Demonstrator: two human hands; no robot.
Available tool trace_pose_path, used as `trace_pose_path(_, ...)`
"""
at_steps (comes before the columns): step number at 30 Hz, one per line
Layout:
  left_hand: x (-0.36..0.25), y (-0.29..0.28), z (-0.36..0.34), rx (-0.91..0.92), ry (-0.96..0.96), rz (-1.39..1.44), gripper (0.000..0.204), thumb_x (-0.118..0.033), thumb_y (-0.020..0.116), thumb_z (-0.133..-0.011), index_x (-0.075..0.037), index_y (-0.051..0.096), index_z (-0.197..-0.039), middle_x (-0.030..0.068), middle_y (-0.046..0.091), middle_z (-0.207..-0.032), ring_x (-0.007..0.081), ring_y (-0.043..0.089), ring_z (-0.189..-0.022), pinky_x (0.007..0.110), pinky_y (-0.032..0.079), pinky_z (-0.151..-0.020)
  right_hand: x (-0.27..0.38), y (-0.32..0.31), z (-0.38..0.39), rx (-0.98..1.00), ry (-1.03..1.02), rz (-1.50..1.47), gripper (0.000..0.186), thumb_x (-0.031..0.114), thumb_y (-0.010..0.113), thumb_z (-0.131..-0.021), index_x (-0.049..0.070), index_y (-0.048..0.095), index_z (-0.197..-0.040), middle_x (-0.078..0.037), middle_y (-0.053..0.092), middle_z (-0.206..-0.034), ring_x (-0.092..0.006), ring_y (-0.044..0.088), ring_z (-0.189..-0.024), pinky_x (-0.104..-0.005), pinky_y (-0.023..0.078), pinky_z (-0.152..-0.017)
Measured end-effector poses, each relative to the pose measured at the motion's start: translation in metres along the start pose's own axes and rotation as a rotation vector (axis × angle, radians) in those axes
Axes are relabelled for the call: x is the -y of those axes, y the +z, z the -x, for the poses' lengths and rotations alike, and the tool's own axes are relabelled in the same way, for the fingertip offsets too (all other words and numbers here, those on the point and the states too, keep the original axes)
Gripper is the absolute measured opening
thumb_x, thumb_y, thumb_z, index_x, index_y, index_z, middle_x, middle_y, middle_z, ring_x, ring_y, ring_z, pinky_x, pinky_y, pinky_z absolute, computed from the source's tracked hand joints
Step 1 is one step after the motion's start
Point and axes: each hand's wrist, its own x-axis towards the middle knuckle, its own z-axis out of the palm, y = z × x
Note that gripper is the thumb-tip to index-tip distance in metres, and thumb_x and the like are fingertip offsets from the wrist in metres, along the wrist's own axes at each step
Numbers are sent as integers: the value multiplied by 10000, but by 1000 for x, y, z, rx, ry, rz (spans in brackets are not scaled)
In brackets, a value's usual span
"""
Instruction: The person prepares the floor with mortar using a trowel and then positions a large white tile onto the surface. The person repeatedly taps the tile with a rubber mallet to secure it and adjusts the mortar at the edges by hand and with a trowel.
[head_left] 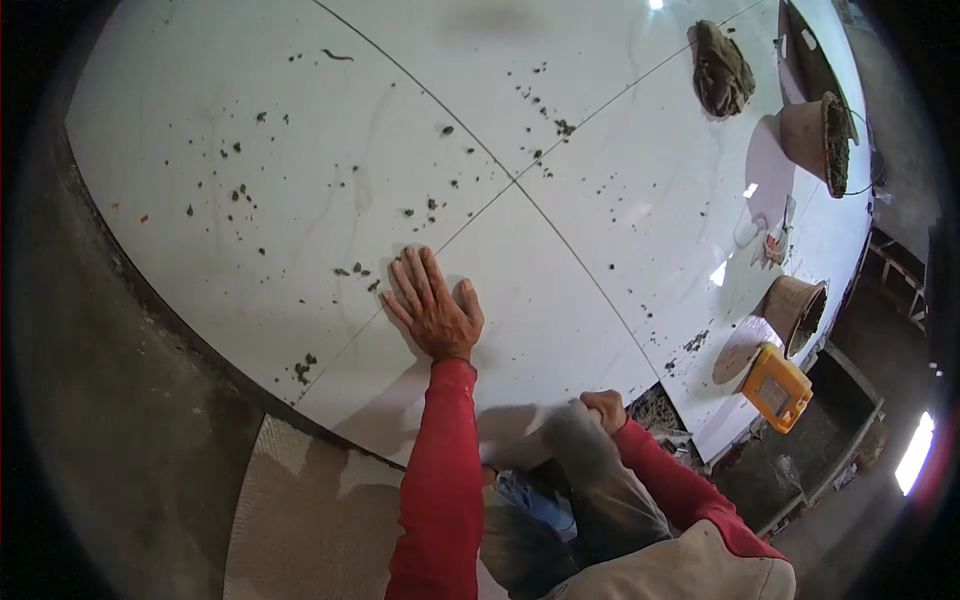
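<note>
My left hand lies flat on a large white floor tile, palm down with the fingers spread. Its fingertips reach the joint line between two tiles, beside small dark crumbs of mortar. My right hand is curled closed beside my bent knee, near the tile's front edge. What its fingers hold, if anything, is hidden. Thin dark joints cross just beyond my left hand, where four-cornered tiles meet.
At the right stand two mortar-smeared buckets and a yellow box-shaped tool. A crumpled brown cloth lies at the far right. Rough mortar shows beside my right hand. A textured mat lies below the left tile edge.
</note>
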Motion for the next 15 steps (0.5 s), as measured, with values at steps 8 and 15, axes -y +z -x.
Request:
trace_pose_path(8,-5,-6,-2,28,17,-51,738,-406,429,-923,-69,206,-1541,126,181,-1608,346,150,-1481,579,63,-1168,-3,-3,0,-9,-162,186,163,104,624,-773,16,555,-654,-159,509,-523,-377,536,-461,-459,428,-467)
trace_pose_path(15,-3,-5,1,58,3,-86,741,-429,411,-932,-77,191,-1546,123,151,-1616,339,115,-1489,578,53,-1171,-30,-2,-1,37,-41,89,192,173,692,-726,74,539,-665,-133,553,-592,-348,584,-532,-430,451,-513)
